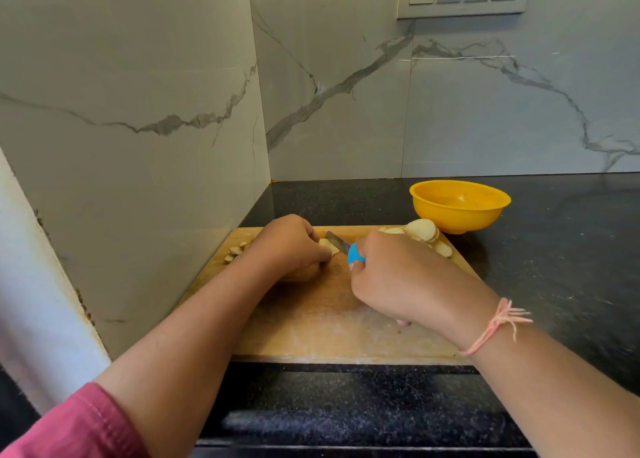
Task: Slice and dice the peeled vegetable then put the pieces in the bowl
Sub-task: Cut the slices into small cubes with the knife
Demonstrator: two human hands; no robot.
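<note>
- Left grip [291, 241] curled on a pale vegetable piece [329, 246], holding it to the cutting board [329, 329]; right grip [398, 277] wrapped round the blue-handled knife [338, 242], blade against that piece
- Slices [420, 231] piled at the board's 1 o'clock corner; diced bits [235, 251] at 10 o'clock
- Yellow bowl [457, 215] on the counter [561, 257], just beyond the slices at 1 o'clock
</note>
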